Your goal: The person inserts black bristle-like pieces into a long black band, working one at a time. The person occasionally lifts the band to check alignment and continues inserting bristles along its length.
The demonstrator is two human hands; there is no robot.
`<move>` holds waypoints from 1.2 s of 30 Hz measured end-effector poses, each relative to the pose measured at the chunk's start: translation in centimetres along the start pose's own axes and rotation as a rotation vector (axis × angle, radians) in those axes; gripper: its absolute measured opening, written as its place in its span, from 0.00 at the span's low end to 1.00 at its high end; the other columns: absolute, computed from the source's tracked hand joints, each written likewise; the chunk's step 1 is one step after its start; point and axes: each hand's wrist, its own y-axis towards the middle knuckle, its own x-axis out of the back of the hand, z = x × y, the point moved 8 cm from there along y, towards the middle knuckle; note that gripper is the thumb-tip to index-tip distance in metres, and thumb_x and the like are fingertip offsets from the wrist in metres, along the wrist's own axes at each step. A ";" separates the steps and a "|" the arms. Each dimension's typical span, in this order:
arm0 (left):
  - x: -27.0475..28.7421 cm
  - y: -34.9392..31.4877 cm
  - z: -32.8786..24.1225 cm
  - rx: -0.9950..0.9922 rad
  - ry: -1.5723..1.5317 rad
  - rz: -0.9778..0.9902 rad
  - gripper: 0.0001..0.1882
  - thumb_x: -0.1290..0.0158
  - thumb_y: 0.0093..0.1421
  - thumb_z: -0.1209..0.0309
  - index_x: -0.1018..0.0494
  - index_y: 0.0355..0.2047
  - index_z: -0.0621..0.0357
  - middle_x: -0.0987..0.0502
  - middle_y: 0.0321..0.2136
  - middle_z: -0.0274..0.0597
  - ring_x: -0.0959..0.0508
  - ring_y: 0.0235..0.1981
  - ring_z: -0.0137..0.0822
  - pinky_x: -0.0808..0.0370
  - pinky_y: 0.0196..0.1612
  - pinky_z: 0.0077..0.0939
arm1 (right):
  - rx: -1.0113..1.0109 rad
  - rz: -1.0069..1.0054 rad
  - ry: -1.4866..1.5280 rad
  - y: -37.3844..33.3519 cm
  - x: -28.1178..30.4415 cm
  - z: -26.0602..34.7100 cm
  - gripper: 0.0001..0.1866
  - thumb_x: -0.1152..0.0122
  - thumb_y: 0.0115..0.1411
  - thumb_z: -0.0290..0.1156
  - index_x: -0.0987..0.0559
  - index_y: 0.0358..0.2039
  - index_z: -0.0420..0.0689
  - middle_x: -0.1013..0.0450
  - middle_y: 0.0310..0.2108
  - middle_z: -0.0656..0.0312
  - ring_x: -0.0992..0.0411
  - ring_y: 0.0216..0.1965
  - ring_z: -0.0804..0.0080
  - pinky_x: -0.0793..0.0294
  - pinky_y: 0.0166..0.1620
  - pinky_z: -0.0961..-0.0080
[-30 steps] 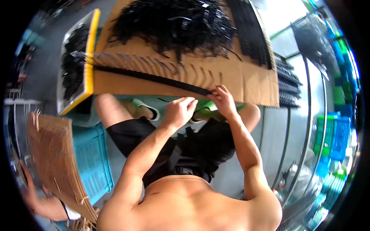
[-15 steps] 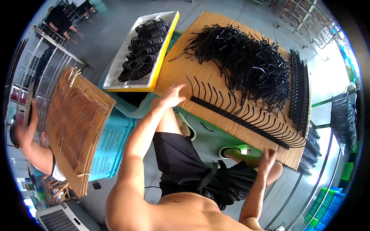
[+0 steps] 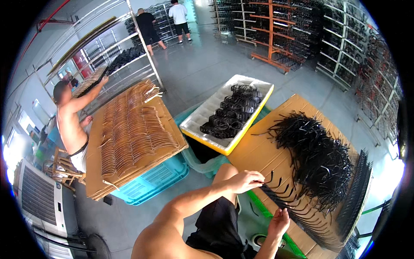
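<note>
**Workstation Status: Both Hands at the Black Band**

Clock positions refer to the view, read from its centre; 12 is the top edge.

At 8 o'clock stands a grey cooling unit [image 3: 39, 192]. At 9 o'clock, a seated co-worker [image 3: 72, 129] reaches one arm toward a slanted panel of strips [image 3: 89, 82]. Next, also at 9, a cardboard sheet [image 3: 95, 179] carries rows of curved brown strips [image 3: 138, 136]; the blue crate [image 3: 153, 183] beneath it shows at 7 to 8.

Near centre, toward 2, a white tray with a yellow side [image 3: 226, 151] contains black looped parts [image 3: 230, 114].

The left hand [image 3: 246, 181], at 5 o'clock, is positioned at the near-tray end of the black band [image 3: 275, 197]. Its fingertips are bunched; whether they grip the band cannot be determined.

The right hand [image 3: 279, 222], at 5 and farther out, has its fingers curled beside the band. Its grip likewise cannot be determined.

The band lies at 4 to 5 on a cardboard work surface [image 3: 248, 151], with curved black strips [image 3: 312, 222] ranged along it. A loose pile of black strips [image 3: 319, 159] occupies 3 to 4; a dense dark row [image 3: 355, 194] lines the far edge at 4.
</note>
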 end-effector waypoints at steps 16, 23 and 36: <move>-28.8 7.1 -17.9 -0.356 -0.383 0.379 0.13 0.42 0.59 0.78 0.26 0.44 0.65 0.22 0.43 0.48 0.19 0.38 0.36 0.20 0.40 0.26 | 1.007 -0.445 -0.237 -10.6 10.9 33.3 0.16 0.46 0.62 0.24 0.33 0.49 0.39 0.23 0.37 0.57 0.24 0.37 0.69 0.23 0.38 0.73; -35.3 10.9 -18.8 -0.180 -0.355 0.475 0.11 0.42 0.59 0.73 0.24 0.42 0.62 0.22 0.43 0.46 0.19 0.37 0.36 0.20 0.39 0.25 | 0.844 -0.631 -0.312 -7.8 28.2 61.7 0.06 0.48 0.64 0.27 0.24 0.34 0.39 0.27 0.27 0.62 0.31 0.25 0.73 0.28 0.29 0.75; -46.7 20.3 -7.0 -0.020 0.320 0.312 0.28 0.38 0.54 0.60 0.32 0.52 0.60 0.29 0.49 0.53 0.28 0.51 0.53 0.29 0.53 0.40 | 0.603 -0.571 -0.573 5.8 42.0 73.1 0.06 0.46 0.65 0.28 0.23 0.38 0.39 0.25 0.36 0.60 0.27 0.34 0.70 0.22 0.39 0.74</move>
